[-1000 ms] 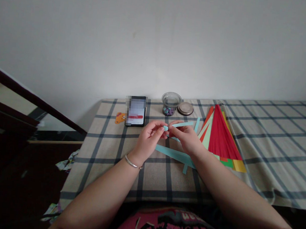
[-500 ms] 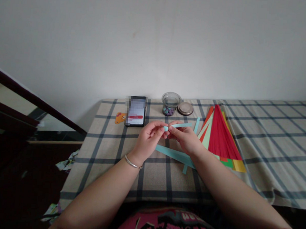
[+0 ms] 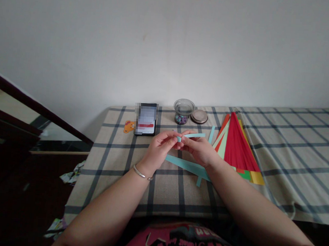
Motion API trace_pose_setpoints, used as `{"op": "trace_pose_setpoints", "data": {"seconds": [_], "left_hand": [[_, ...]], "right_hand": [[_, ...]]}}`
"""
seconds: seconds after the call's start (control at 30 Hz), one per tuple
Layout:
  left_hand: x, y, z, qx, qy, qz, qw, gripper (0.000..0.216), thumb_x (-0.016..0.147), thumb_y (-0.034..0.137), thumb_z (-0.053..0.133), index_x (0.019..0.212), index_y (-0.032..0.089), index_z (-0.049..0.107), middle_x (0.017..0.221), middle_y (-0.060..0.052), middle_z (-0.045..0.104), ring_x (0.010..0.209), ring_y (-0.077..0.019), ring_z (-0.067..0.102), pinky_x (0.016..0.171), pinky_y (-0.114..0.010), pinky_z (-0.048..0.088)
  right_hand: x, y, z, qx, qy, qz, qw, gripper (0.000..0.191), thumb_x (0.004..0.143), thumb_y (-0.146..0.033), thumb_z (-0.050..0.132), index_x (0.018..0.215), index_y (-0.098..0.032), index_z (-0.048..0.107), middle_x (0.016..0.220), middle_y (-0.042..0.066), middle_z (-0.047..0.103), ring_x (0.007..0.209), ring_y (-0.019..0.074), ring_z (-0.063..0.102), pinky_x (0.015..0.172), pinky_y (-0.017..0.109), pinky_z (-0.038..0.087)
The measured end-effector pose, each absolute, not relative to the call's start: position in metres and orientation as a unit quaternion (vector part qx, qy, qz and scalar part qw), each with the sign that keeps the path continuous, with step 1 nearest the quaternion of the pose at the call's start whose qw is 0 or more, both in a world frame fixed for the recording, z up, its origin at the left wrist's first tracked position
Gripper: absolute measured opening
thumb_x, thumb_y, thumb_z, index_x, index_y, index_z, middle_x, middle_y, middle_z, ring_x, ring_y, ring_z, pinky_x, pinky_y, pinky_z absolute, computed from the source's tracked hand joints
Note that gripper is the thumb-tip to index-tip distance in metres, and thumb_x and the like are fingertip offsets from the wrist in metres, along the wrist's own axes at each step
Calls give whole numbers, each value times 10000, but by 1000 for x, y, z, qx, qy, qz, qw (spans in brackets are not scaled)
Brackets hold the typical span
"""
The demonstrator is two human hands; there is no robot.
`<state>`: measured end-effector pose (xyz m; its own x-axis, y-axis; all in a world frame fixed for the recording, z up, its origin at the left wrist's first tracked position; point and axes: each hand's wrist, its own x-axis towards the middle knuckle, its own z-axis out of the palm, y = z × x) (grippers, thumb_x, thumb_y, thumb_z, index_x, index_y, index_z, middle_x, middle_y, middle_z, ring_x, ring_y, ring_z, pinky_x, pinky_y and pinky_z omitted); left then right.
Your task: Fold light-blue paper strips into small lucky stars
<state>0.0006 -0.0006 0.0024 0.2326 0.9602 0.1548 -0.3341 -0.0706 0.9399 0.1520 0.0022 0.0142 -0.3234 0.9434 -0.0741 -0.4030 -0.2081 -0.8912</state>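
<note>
Between my two hands is a light blue paper strip (image 3: 195,135), its near end folded or wound small at the fingertips. My left hand (image 3: 163,145) pinches that folded end between thumb and fingers. My right hand (image 3: 199,147) is closed on the same strip close by, and the strip's free tail sticks out to the right above it. Below the hands, more light blue paper strips (image 3: 184,166) lie on the cloth, partly covered by my right forearm. Exactly how the end is folded is hidden by the fingers.
A checked cloth (image 3: 116,179) covers the table. Fanned red paper strips (image 3: 239,150), with green, orange and yellow ones, lie to the right. At the back stand a clear cup (image 3: 183,111) of small purple and blue pieces, a round lid (image 3: 199,116) and a phone (image 3: 147,120).
Both hands stay almost in place, the fingers shifting very slightly at the strip's folded end. The strip's tail has moved a touch to the left.
</note>
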Motion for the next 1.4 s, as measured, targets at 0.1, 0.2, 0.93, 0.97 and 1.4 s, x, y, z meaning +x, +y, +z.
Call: {"op": "trace_pose_setpoints", "data": {"seconds": [0.1,0.2,0.93,0.97,1.4], "left_hand": [[1,0,2,499,311,528,612,234,793,361,695,933,175,724,783,-42,725,695,-120,657,692,-251,539],[0,0,5,509,322,523,603,255,813,366,675,982,183,732,798,-46,734,709,-120,663,700,-248,549],[0,-5,10,631,372,511,450,284,893,327,555,1104,167,656,940,-72,727,762,-137,670,700,-253,559],[1,-5,11,622,370,518,457,274,887,325,565,1096,166,644,901,-62,718,735,-126,660,668,-236,548],[1,-8,15,551,364,529,533,224,828,360,632,922,160,593,651,13,617,535,-73,535,522,-190,439]], "right_hand": [[152,3,12,-333,-412,697,483,311,623,-404,829,769,-189,657,649,-20,675,621,122,629,639,276,493],[151,4,11,-331,-418,686,495,308,630,-399,823,787,-193,657,652,-20,678,627,126,627,656,291,498],[149,3,11,-426,-514,531,523,307,695,-471,742,731,-183,641,637,-7,619,602,127,545,620,286,430],[149,3,11,-428,-512,533,520,315,693,-477,740,719,-182,635,623,-12,607,593,123,531,610,282,415],[147,0,19,-415,-438,624,496,336,624,-475,777,670,-180,624,549,-38,561,530,96,464,554,258,363]]}}
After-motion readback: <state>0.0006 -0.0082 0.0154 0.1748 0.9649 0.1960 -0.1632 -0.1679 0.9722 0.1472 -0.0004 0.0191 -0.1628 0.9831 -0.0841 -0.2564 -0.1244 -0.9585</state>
